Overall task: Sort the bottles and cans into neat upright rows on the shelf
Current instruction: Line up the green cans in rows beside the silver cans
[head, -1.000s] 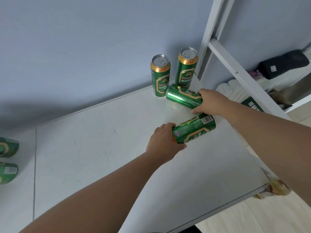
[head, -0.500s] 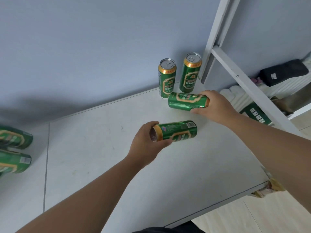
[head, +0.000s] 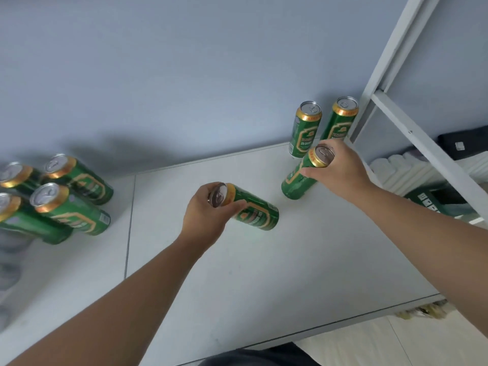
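Both held cans have tipped up from lying sideways half a second back; view has swung left, showing more cans.

Head view:
- Left hand (head: 208,215), frame centre: fingers curled round the top end of the centre can (head: 253,211). Can is slanted, its base low over the shelf (head: 237,281); contact unclear.
- Right hand (head: 340,170), right of centre: fingers wrapped round the top of the right can (head: 301,178). Can is tilted, its base at the shelf, just in front of the two back cans (head: 305,133).
- The two back cans stand upright by the wall, upper right.
- Four-can cluster (head: 71,204), left edge, appears to be standing.

Progress, as judged: two placed upper right, two in hand not yet stood.

Labels: green, gold crest; lettering starts "TE", the rest too blurred to read.
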